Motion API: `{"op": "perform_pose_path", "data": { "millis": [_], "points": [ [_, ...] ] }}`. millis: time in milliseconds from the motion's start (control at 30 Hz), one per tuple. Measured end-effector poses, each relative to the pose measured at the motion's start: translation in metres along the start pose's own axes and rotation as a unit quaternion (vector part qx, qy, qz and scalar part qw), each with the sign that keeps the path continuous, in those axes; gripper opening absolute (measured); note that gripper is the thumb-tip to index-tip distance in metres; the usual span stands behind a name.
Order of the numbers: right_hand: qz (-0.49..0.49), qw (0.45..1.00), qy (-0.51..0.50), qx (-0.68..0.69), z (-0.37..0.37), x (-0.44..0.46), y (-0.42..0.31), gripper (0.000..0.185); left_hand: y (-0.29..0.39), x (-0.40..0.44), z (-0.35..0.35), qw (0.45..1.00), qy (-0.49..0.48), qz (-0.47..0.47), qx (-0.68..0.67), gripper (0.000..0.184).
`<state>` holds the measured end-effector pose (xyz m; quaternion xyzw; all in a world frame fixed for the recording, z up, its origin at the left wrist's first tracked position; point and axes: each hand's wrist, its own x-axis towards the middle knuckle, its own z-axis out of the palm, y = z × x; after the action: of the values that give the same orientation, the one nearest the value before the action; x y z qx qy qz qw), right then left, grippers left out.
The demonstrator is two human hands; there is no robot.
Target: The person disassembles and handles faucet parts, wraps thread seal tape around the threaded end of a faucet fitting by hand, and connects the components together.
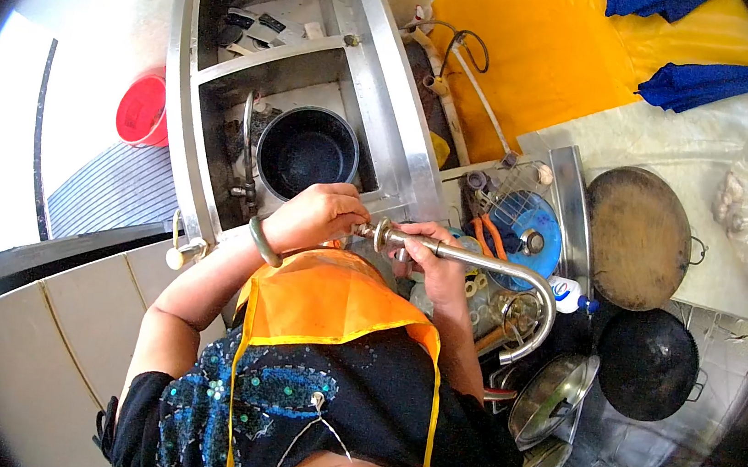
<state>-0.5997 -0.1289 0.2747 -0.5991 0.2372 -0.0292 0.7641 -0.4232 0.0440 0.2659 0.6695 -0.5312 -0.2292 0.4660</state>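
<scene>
Two hands are occupied in the head view: the metal faucet, near of the sink, is gripped around its stem by the right hand, its narrow end pinched by the left hand. Through a slack pinch, a loose fitting might be dropped; through a swing, the white bottle could be toppled.
</scene>
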Motion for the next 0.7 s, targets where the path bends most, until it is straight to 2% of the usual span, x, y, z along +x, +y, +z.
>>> {"op": "perform_pose_path", "data": {
  "millis": [67,167,500,700],
  "points": [
    [0.001,1.000,0.004,-0.011,-0.0027,0.0016,0.0019,0.027,0.0047,0.0023,-0.0046,1.000,-0.013,-0.002,-0.004,0.013],
    [0.029,0.998,0.015,0.050,0.0016,0.0007,-0.0028,0.022,0.0035,0.0027,-0.0064,1.000,-0.018,0.004,-0.001,0.013],
    [0.002,1.000,-0.007,0.002,0.0044,0.0037,0.0008,0.025,0.0100,0.0001,-0.0028,0.996,-0.032,-0.035,0.080,0.008],
    [-0.003,1.000,-0.013,0.001,0.0046,0.0049,-0.0020,0.025,0.0000,-0.0008,-0.0032,1.000,0.004,0.010,0.024,0.008]
  ]
}}
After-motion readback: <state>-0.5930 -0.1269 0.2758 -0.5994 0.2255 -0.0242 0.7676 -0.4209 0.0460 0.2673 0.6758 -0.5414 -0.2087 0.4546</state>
